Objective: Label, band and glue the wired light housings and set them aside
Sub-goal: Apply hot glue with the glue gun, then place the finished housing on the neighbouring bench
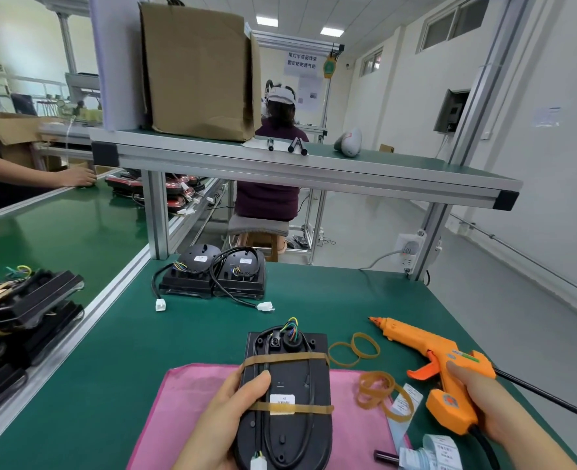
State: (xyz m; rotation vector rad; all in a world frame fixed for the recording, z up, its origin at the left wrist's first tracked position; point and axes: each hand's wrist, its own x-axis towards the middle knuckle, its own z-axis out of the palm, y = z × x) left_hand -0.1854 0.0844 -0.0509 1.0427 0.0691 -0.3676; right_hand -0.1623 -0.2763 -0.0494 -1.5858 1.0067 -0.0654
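My left hand [227, 410] grips a black light housing [288, 378] by its left side, above a pink cloth [178, 401]. Two tan rubber bands cross the housing, the lower one over a white label [282, 400]. Coloured wires stick out at its far end and a white connector lies at its near end. My right hand [483, 398] holds an orange glue gun [439, 357] by the handle, nozzle pointing left and away, to the right of the housing. Two more wired housings [212, 274] sit at the far side of the table.
Loose rubber bands [365, 347] and strips of white labels [439, 449] lie to the right of the cloth. Banded housings [25, 300] are stacked at the left on the conveyor side. An aluminium shelf [297, 167] with a cardboard box spans overhead. Other people work beyond.
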